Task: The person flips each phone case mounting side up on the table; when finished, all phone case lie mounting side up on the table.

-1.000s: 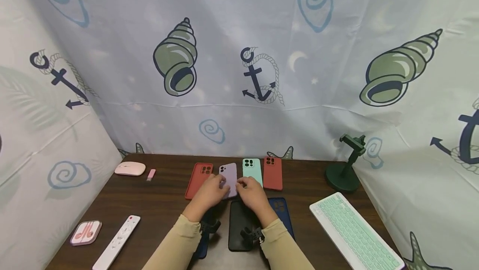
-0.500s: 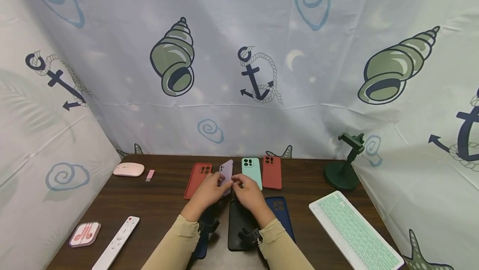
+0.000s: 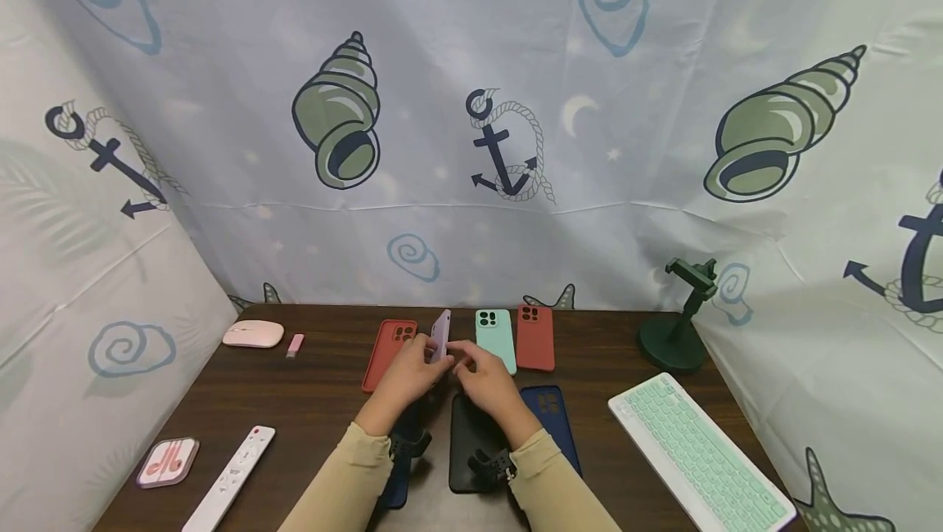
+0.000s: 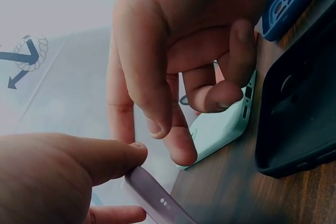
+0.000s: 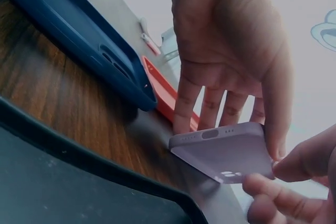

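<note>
A left hand (image 3: 408,370) pinching a lilac phone case (image 3: 440,331), a right hand (image 3: 486,378) close beside it.
The left thumb and fingers grip the case, tipped up nearly edge-on; the right fingers are parted and loosely curved near it (whether a tip touches, I can't tell from here). I'd call this the step of handling and angling the lifted case; the next move seems to call for a steady left pinch and a deliberate placing of the right fingertips. Just left lies a red phone case (image 3: 386,356); to the right, a mint-green phone case (image 3: 497,341) and a coral-red phone case (image 3: 534,340); nearer the person, a black phone case (image 3: 466,426), all on the brown table (image 3: 317,409).
</note>
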`<state>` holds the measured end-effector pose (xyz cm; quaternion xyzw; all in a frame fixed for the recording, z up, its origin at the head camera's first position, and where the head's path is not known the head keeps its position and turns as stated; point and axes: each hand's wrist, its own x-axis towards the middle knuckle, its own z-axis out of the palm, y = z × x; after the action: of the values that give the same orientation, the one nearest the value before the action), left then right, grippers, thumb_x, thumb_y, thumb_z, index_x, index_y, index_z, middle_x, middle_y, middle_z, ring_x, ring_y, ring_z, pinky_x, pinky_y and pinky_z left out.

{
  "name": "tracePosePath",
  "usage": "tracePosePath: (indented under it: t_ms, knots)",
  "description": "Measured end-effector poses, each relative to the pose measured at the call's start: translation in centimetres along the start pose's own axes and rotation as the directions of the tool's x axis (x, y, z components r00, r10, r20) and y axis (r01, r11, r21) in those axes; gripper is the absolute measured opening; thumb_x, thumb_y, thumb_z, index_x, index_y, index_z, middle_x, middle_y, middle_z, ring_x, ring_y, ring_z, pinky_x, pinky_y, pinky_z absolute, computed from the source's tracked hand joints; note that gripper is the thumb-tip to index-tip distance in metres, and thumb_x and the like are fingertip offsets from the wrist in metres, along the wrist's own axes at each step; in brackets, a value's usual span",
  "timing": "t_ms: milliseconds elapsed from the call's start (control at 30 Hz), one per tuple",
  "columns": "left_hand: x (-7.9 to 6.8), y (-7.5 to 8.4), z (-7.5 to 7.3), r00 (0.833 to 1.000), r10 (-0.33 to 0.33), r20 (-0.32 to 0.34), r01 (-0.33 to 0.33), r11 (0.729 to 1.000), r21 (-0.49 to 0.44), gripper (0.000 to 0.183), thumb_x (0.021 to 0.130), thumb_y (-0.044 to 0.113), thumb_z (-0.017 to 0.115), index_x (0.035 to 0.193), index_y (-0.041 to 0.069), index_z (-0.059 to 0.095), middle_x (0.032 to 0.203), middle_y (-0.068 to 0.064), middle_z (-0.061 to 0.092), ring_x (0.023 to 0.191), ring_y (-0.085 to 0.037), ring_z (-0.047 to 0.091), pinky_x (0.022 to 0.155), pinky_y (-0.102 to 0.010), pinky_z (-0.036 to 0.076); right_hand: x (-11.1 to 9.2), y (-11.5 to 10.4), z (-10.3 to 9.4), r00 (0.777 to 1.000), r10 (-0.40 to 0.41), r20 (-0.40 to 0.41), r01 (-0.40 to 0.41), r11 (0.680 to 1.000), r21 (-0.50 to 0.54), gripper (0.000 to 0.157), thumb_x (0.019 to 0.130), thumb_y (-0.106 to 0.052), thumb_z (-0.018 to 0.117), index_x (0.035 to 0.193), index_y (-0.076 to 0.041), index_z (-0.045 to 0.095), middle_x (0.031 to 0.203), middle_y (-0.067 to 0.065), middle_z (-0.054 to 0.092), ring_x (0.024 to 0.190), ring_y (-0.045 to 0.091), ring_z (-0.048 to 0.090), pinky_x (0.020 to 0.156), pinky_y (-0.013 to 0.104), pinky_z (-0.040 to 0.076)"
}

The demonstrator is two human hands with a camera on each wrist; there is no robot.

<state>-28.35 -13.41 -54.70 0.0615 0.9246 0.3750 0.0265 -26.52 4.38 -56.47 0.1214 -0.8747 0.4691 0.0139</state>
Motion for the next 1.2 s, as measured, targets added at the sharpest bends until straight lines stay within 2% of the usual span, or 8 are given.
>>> tracePosePath:
  t_ms: [133, 267, 433, 567, 767, 1000, 1100, 1200]
  knots:
    - [-0.1, 0.1, -0.1, 1.0, -0.003, -0.008, 0.002, 1.0, -0.023, 0.049, 0.095, 0.04, 0.07, 0.124, 0.003, 0.059, 0.116, -0.016, 0.065, 0.093, -0.023, 0.065, 0.075, -0.039, 0.055, -0.1, -0.2, 0.1, 0.998, 0.053, 0.019, -0.053, 0.999, -0.002, 0.033, 0.1, -0.021, 0.059, 0.132, -0.019, 0.064, 0.1, -0.001, 0.069, 0.064, 0.01, 0.058, 0.061, 0.03, 0.047]
    - [-0.2, 0.3, -0.5, 1.0, -0.006, 0.01, 0.007, 0.996, -0.092, 0.045, 0.095, 0.034, 0.07, 0.125, 0.003, 0.057, 0.099, -0.012, 0.066, 0.074, -0.019, 0.063, 0.061, -0.034, 0.052, -0.2, -0.2, 0.1, 0.986, 0.123, 0.109, -0.129, 0.99, 0.056, 0.03, 0.102, -0.025, 0.058, 0.129, -0.015, 0.066, 0.103, 0.005, 0.071, 0.054, 0.016, 0.063, 0.057, 0.032, 0.05]
    - [-0.4, 0.7, -1.0, 1.0, -0.009, 0.028, 0.013, 0.991, -0.13, 0.043, 0.096, 0.03, 0.069, 0.127, 0.004, 0.055, 0.079, -0.007, 0.063, 0.058, -0.017, 0.057, 0.053, -0.032, 0.046, -0.3, -0.3, 0.0, 0.964, 0.172, 0.204, -0.204, 0.968, 0.148, 0.031, 0.102, -0.027, 0.059, 0.129, -0.014, 0.067, 0.114, 0.011, 0.07, 0.054, 0.022, 0.067, 0.062, 0.033, 0.05]
    - [-0.5, 0.9, -1.4, 1.0, 0.001, 0.018, 0.002, 0.991, -0.132, 0.041, 0.096, 0.025, 0.069, 0.128, 0.004, 0.054, 0.079, -0.006, 0.065, 0.056, -0.016, 0.058, 0.053, -0.031, 0.045, -0.3, -0.4, 0.0, 0.949, 0.198, 0.244, -0.243, 0.954, 0.174, 0.037, 0.102, -0.029, 0.059, 0.134, -0.012, 0.065, 0.118, 0.014, 0.069, 0.057, 0.024, 0.068, 0.062, 0.031, 0.047]
    - [-0.6, 0.9, -1.6, 1.0, 0.006, -0.009, -0.007, 0.993, -0.114, 0.036, 0.095, 0.019, 0.069, 0.125, 0.004, 0.053, 0.082, -0.008, 0.064, 0.057, -0.016, 0.058, 0.053, -0.031, 0.046, -0.6, -0.6, 0.1, 0.928, 0.24, 0.285, -0.299, 0.937, 0.184, 0.041, 0.102, -0.031, 0.059, 0.136, -0.009, 0.063, 0.109, 0.013, 0.069, 0.057, 0.019, 0.066, 0.051, 0.027, 0.041]
    - [-0.4, 0.6, -1.8, 0.998, -0.015, -0.067, 0.013, 0.999, -0.031, 0.029, 0.094, 0.017, 0.07, 0.118, 0.006, 0.058, 0.078, -0.006, 0.06, 0.057, -0.015, 0.056, 0.053, -0.029, 0.045, -0.6, -0.7, 0.0, 0.919, 0.243, 0.31, -0.317, 0.924, 0.216, 0.04, 0.103, -0.029, 0.057, 0.138, -0.011, 0.061, 0.089, 0.022, 0.071, 0.045, 0.012, 0.053, 0.039, 0.023, 0.03]
    - [-0.2, 0.3, -1.9, 0.994, -0.007, -0.112, 0.013, 0.998, 0.055, 0.027, 0.092, 0.016, 0.071, 0.115, 0.004, 0.061, 0.082, -0.008, 0.064, 0.063, -0.018, 0.056, 0.058, -0.033, 0.045, -0.5, -0.5, 0.1, 0.919, 0.235, 0.316, -0.312, 0.925, 0.219, 0.042, 0.103, -0.03, 0.057, 0.14, -0.011, 0.06, 0.095, 0.018, 0.069, 0.045, 0.012, 0.052, 0.04, 0.023, 0.03]
    - [-0.2, -0.1, -1.9, 0.99, 0.01, -0.143, 0.013, 0.986, 0.164, 0.026, 0.091, 0.015, 0.072, 0.113, 0.002, 0.065, 0.092, -0.013, 0.07, 0.075, -0.025, 0.063, 0.069, -0.041, 0.051, -0.5, -0.3, 0.2, 0.916, 0.228, 0.33, -0.309, 0.925, 0.222, 0.043, 0.103, -0.03, 0.057, 0.142, -0.01, 0.059, 0.109, 0.012, 0.062, 0.047, 0.012, 0.053, 0.041, 0.023, 0.032]
